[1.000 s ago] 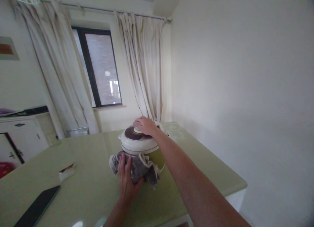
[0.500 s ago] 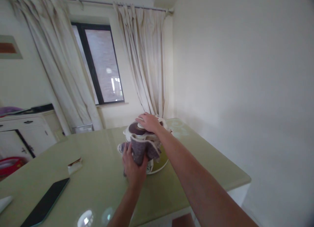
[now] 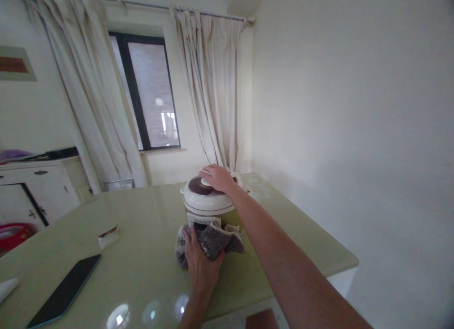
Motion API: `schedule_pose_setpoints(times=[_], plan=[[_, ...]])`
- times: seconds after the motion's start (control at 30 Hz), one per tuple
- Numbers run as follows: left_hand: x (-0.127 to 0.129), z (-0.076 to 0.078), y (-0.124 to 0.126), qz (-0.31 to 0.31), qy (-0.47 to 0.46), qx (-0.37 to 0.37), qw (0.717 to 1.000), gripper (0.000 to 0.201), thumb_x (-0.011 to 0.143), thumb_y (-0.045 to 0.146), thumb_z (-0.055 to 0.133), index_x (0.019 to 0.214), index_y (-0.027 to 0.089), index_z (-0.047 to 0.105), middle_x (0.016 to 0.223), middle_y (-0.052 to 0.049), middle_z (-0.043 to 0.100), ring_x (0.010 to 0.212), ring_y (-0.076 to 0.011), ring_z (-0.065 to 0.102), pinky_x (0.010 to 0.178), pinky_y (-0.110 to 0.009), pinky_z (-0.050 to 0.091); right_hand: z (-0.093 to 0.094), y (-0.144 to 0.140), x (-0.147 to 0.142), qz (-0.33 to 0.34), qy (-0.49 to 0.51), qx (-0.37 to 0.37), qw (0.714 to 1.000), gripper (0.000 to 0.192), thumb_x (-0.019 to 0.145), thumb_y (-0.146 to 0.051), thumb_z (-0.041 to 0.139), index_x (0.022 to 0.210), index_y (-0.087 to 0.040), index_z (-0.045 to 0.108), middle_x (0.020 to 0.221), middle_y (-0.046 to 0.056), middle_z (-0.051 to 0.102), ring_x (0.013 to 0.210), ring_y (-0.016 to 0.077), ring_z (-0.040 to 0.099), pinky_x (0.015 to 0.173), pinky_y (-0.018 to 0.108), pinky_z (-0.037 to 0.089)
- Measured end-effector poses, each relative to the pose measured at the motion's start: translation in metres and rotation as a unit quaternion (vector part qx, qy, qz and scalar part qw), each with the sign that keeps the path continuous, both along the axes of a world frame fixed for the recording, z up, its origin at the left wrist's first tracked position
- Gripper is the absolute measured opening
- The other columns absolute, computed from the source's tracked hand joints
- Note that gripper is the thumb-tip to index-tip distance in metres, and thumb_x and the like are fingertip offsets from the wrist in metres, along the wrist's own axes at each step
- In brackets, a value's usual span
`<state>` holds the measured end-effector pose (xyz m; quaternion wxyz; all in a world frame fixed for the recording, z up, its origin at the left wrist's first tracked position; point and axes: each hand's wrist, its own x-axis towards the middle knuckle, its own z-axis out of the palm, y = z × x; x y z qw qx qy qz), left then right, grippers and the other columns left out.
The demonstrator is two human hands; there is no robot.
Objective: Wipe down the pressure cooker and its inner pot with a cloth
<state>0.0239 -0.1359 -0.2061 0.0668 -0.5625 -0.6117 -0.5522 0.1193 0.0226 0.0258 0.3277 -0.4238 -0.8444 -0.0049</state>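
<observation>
An electric cooker (image 3: 229, 218) with a rounded white lid (image 3: 207, 203) and a dark see-through top stands upright on the table. My right hand (image 3: 219, 178) lies over the top of the lid, its fingers closed about the pale knob. Bunched in my left hand (image 3: 202, 260) is a grey cloth (image 3: 214, 240) with a whitish edge, pressed against the lower front of the cooker. Just above the cloth, part of the control panel (image 3: 193, 221) shows. My right forearm hides the cooker's right side.
The pale green table (image 3: 142, 234) bears a black phone (image 3: 65, 288), a small white packet (image 3: 108, 236) and a white object at the left edge. A wall (image 3: 336, 130) runs along the right. Beyond are curtains (image 3: 216, 83), a window and a white cabinet (image 3: 53, 187).
My left hand has moved the cloth down the cooker's front, from just under the lid to near its base, uncovering the lid's front and the panel. My right hand stays on the lid.
</observation>
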Motion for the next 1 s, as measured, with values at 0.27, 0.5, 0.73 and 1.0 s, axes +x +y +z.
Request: schedule_pose_setpoints(times=[0.27,0.5,0.73,1.0], plan=[[-0.023,0.024,0.024,-0.018,-0.004,0.039,0.999,0.122,0.074,0.049,0.083,0.170,0.026,0.011,0.170,-0.021,0.029,0.157,-0.0451,0.030,0.124,-0.066,0.033,-0.003,0.005,0.001,-0.017,0.001,0.009,1.000,0.058,0.106,-0.069,0.040,0.130,-0.027,0.073,0.135,0.009,0.071,0.120,0.0254,0.067,0.103,0.034,0.046],[-0.028,0.084,0.032,-0.031,0.076,0.070,0.994,0.120,0.073,0.050,0.083,0.169,0.023,0.015,0.173,-0.023,0.023,0.159,-0.0460,0.025,0.124,-0.067,0.030,-0.001,0.005,0.001,-0.024,0.006,0.002,1.000,0.069,0.100,-0.078,0.042,0.131,-0.026,0.073,0.135,0.012,0.071,0.120,0.0286,0.068,0.103,0.036,0.047],[-0.029,0.104,0.031,-0.053,-0.002,0.056,0.997,0.106,0.077,0.044,0.080,0.165,0.021,0.027,0.166,-0.021,0.037,0.155,-0.0415,0.035,0.125,-0.062,0.032,-0.001,0.004,0.003,-0.004,0.020,-0.016,1.000,0.067,0.100,-0.076,0.046,0.136,-0.024,0.070,0.141,0.011,0.068,0.127,0.0276,0.064,0.108,0.035,0.044],[-0.100,0.085,0.056,-0.121,-0.265,-0.002,0.956,0.075,0.077,0.035,0.073,0.147,0.021,0.051,0.133,-0.012,0.069,0.117,-0.0277,0.070,0.105,-0.044,0.056,-0.006,0.007,0.002,-0.009,0.028,0.009,1.000,0.069,0.100,-0.077,0.045,0.132,-0.022,0.072,0.138,0.011,0.070,0.125,0.0286,0.066,0.106,0.037,0.046]])
